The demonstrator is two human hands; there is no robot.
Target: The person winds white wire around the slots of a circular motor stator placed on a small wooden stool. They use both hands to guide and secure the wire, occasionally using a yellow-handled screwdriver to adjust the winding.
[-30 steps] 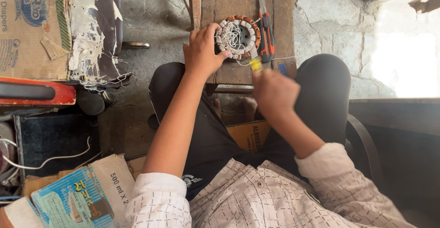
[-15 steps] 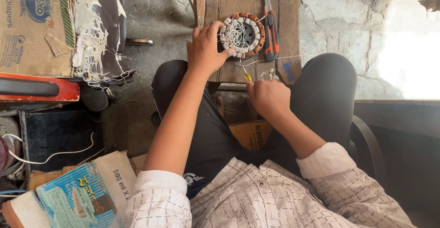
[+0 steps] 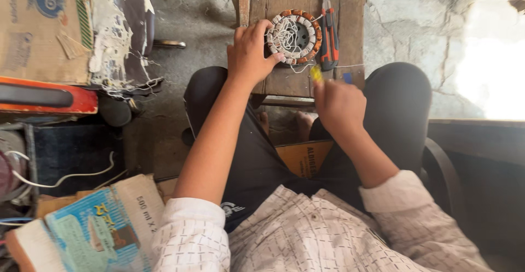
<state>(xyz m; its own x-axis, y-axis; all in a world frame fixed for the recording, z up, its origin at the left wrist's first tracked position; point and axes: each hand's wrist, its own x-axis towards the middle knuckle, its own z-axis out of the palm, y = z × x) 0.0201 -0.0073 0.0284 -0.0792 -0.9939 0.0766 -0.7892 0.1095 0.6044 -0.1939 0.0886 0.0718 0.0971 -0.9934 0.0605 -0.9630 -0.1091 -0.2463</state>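
Observation:
A round motor winding (image 3: 295,35) with copper coils and white thread lies on a small wooden bench (image 3: 350,25) in front of my knees. My left hand (image 3: 250,53) grips its left edge, thumb pressed on the rim. My right hand (image 3: 338,105) is closed around a small yellow-handled tool (image 3: 316,73) just below and to the right of the winding; a thin white thread (image 3: 350,65) runs from the winding to the right.
Red-handled pliers (image 3: 329,36) lie on the bench beside the winding. Cardboard boxes (image 3: 38,25) and a red case (image 3: 49,94) sit at left, a printed carton (image 3: 93,231) at lower left. A pale rough wall is at right.
My right hand dropped toward my lap, then rose back up toward the winding with the yellow tool. The left hand stayed on the winding.

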